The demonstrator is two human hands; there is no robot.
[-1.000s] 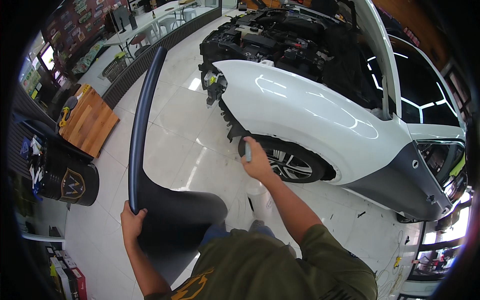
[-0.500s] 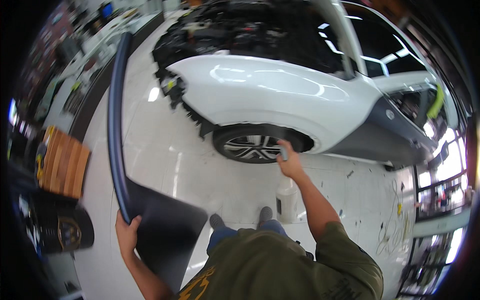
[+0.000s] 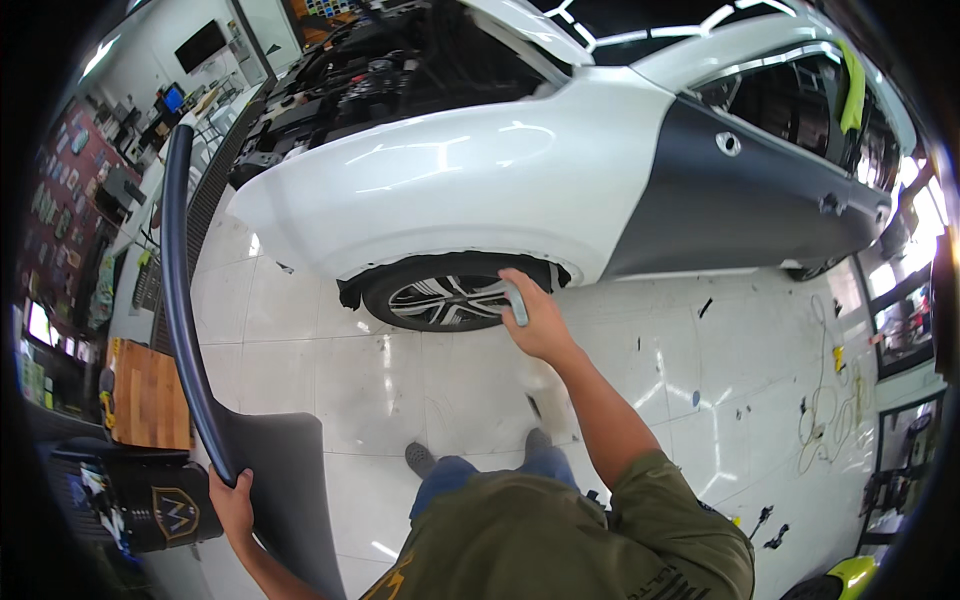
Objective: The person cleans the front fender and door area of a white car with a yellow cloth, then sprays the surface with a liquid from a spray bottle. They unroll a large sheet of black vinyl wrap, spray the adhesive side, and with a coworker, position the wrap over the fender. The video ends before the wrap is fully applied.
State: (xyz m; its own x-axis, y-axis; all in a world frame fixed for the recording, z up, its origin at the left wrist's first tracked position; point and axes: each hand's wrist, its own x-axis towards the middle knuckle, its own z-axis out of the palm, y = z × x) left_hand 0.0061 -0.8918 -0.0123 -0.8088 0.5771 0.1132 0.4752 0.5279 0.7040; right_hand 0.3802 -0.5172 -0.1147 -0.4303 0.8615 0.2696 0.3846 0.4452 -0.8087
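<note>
My left hand (image 3: 232,505) is closed round the lower end of a long roll of dark grey vinyl wrap film (image 3: 180,260), held tilted at my left side. A loose matte sheet of film (image 3: 285,470) hangs from the roll. My right hand (image 3: 537,325) is stretched out before the front wheel (image 3: 450,303) of a white car, closed on what looks like a spray bottle. Its grey trigger (image 3: 517,303) shows at my fingers; the pale body below is faint. Above the wheel is the white front fender (image 3: 440,170); dark grey covers the front door (image 3: 740,200).
The engine bay (image 3: 370,85) is uncovered. A wooden block (image 3: 150,395) and a black bin (image 3: 165,505) stand at my left, with a long cluttered counter beyond. On the right, a cord (image 3: 820,400) and small dark scraps lie on the glossy tiled floor.
The view has shifted, so the fender and door appear further left and show more fully. The roll and its sheet have swung left, and my right hand sits slightly further left.
</note>
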